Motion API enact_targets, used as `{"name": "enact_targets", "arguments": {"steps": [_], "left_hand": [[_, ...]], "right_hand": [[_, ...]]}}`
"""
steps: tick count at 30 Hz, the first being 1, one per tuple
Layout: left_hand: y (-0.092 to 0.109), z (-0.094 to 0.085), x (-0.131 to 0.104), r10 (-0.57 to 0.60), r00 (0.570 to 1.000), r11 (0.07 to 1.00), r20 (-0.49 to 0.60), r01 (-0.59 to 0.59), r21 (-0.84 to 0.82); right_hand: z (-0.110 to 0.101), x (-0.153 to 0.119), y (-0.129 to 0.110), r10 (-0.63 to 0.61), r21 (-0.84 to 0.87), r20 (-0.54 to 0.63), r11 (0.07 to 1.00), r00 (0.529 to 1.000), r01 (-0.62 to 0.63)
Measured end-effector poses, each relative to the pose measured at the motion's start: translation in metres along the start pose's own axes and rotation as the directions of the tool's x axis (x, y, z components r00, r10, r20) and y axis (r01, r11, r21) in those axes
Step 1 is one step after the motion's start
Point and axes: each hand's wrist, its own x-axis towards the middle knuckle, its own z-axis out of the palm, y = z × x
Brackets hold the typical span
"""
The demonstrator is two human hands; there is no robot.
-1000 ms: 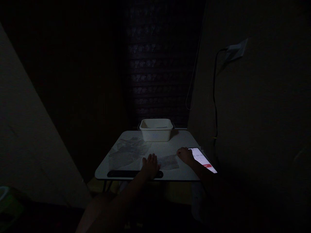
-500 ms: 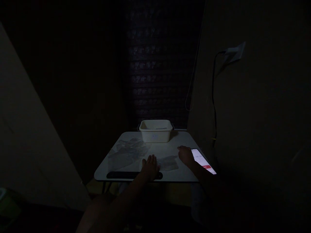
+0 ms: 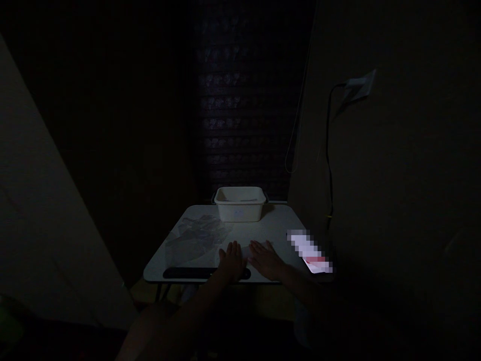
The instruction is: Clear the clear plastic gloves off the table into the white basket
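On the near worktop (image 3: 278, 225), the left hand (image 3: 232, 260) lies flat, fingers extended and gripping nothing visible, over the left part of a translucent plastic sheet (image 3: 245, 250) seemingly lying lengthwise left to right, whose right part the equally near right hand (image 3: 265, 259) covers, likewise flat and ungripping.

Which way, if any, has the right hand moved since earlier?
Yes, the right hand moved left across the table, away from the phone, toward the left hand.
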Motion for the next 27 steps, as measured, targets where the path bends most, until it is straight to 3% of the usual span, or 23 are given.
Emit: {"name": "enact_targets", "arguments": {"steps": [17, 27], "left_hand": [[0.001, -0.003, -0.001, -0.015, 1.0, 1.0, 0.026, 0.016, -0.007], [0.001, 0.0, -0.001, -0.02, 0.999, 1.0, -0.031, 0.02, 0.013]], "right_hand": [[0.0, -0.015, 0.035, 0.187, -0.074, -0.017, 0.979, 0.982, -0.188], [0.004, -0.017, 0.055, 0.277, -0.153, -0.071, 0.946, 0.958, -0.285]]}}
